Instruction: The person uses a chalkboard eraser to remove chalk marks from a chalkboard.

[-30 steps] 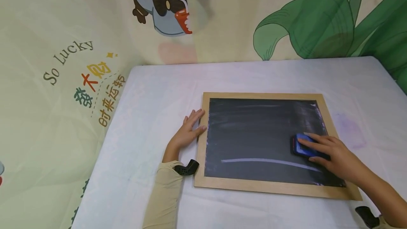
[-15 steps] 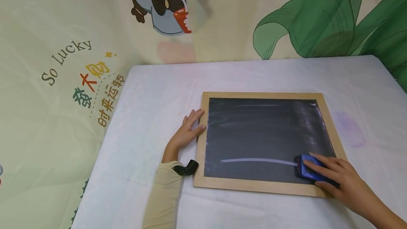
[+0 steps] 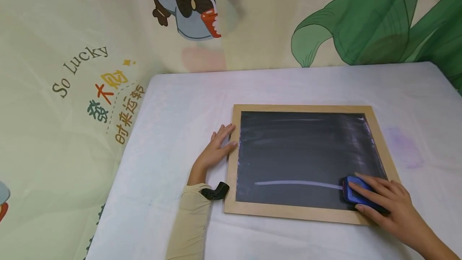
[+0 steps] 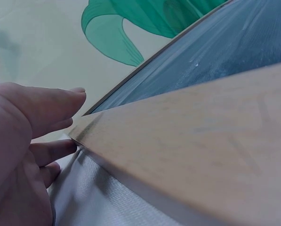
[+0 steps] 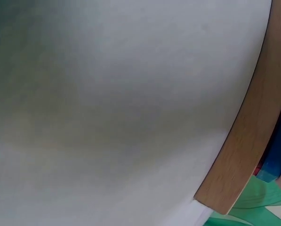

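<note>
Left hand (image 3: 212,154) straight-fingered against the wood-framed blackboard (image 3: 296,147), right hand (image 3: 395,207) gripping the blue block eraser (image 3: 358,197), sweep flat along the lilac chalk line (image 3: 299,182).

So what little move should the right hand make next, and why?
Probably slide the blue eraser leftward along the pale purple line: the right hand grips it right where the visible line ends, the stroke shows to its left, and the left hand touches the wooden frame.
</note>
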Demonstrator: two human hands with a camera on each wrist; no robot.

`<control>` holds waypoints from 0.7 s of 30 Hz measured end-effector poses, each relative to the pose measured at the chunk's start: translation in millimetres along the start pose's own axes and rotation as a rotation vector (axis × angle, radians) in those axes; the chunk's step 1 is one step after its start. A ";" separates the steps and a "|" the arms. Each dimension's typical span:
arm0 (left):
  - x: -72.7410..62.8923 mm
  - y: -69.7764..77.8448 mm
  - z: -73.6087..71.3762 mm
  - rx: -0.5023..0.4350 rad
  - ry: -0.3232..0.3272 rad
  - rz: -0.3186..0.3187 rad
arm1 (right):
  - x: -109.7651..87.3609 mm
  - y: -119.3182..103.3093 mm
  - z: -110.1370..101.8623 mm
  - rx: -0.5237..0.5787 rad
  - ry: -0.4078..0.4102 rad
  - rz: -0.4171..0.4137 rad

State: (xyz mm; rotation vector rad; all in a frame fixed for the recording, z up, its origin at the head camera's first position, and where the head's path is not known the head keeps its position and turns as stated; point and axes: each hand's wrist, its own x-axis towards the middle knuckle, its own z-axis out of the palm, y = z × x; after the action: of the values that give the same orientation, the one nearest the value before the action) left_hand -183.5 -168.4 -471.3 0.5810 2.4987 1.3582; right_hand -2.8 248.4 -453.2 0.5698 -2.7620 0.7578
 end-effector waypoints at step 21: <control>0.1 2.2 -1.0 -0.002 -0.011 -0.025 | 6.5 -2.3 2.2 0.003 0.017 -0.024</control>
State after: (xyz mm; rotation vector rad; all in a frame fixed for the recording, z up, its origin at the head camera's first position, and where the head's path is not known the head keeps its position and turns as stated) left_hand -183.5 -168.0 -468.9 0.5539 2.4875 1.3447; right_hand -7.9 243.4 -452.0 0.5940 -2.7342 0.7578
